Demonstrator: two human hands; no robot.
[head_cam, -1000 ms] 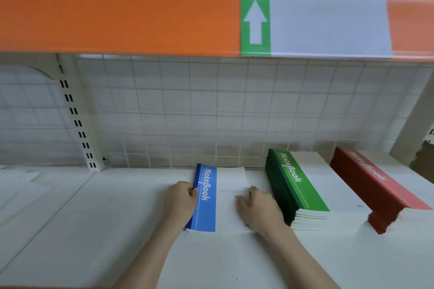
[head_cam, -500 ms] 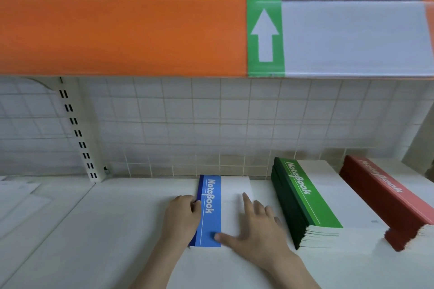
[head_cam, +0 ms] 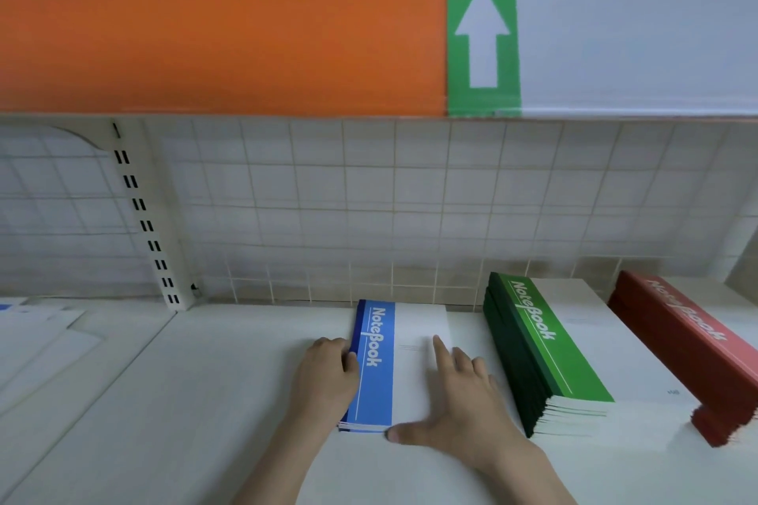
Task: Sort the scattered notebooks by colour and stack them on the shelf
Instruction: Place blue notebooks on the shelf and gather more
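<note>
A thin pile of blue notebooks [head_cam: 375,365] lies flat on the white shelf [head_cam: 213,402], spine to the left. My left hand [head_cam: 326,381] presses its curled fingers against the spine edge. My right hand [head_cam: 463,406] lies flat on the white cover, fingers straight, thumb along the near edge. To the right stands a taller stack of green notebooks [head_cam: 541,344], and further right a stack of red notebooks [head_cam: 681,344], partly cut off by the frame.
An orange and white shelf front [head_cam: 221,41] with a green arrow label [head_cam: 483,39] hangs low overhead. A white slotted upright [head_cam: 143,217] stands at the back left before the tiled wall. White papers [head_cam: 37,332] lie at the far left.
My right hand has opened from a loose fist and spread flat on the blue notebook's cover. The view has come closer to the shelf. The left hand stays at the spine.
</note>
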